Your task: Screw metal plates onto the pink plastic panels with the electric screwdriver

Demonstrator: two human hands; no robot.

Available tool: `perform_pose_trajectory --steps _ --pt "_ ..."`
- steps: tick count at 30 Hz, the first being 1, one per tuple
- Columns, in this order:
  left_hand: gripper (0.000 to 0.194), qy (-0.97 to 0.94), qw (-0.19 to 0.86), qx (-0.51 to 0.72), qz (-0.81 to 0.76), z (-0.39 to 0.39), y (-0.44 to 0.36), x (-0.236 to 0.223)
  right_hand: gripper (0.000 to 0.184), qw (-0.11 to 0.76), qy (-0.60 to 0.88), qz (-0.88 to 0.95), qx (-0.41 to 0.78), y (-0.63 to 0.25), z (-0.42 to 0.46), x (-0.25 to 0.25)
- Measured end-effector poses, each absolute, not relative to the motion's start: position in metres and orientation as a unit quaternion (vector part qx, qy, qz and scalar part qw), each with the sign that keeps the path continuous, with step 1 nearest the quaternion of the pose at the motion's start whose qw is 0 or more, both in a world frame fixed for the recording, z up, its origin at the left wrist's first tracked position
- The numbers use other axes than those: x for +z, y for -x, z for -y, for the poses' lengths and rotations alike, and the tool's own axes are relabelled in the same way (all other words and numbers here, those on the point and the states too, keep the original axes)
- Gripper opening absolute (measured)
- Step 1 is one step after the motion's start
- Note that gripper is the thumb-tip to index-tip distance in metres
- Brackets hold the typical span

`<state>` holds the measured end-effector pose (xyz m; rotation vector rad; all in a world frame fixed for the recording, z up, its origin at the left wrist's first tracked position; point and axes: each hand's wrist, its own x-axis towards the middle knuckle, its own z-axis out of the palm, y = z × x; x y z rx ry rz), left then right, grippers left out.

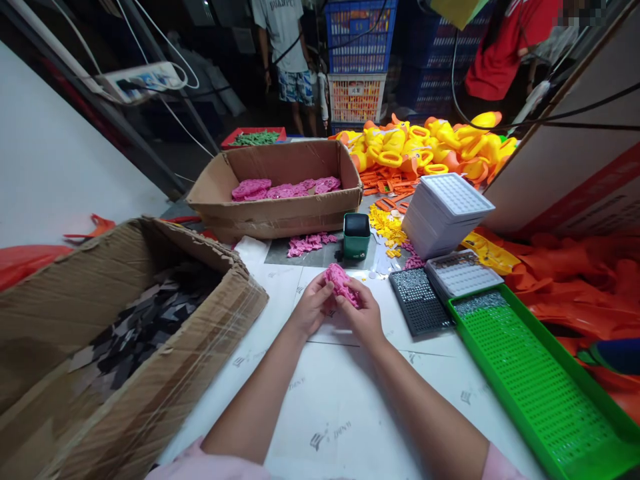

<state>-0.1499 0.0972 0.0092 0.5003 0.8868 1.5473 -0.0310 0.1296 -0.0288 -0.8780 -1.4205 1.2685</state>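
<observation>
A bumpy pink plastic part (341, 283) is held up between both hands, just above the white table covering (325, 400). My left hand (314, 305) grips its left side with thumb and fingers. On its right side, the fingers of my right hand (364, 310) are closed round it. Just beyond the hands stands a small dark green container (357, 240). To its left lies a pile of small pink pieces (311, 244). Similar larger pink parts (285, 189) lie in the cardboard box (280, 221) behind.
At left is a cardboard box (235, 313) with dark flat pieces. A black tray (419, 303), a green tray (540, 380) and stacked white trays (445, 213) stand at right. Yellow toy parts (420, 143) pile up behind; people stand at the back.
</observation>
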Motion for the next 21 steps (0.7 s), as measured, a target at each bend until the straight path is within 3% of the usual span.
perform_pose_trajectory --steps 10,21 --pt "0.048 -0.184 0.589 0.695 -0.37 -0.0994 0.1485 0.0081 0.04 0.517 0.318 0.581 0.543 0.0293 -0.1302 -0.0275" --pt "0.029 -0.107 0.621 0.704 -0.328 -0.1038 0.1534 0.0023 0.037 0.541 0.336 0.502 0.585 0.0294 -0.1325 -0.0272"
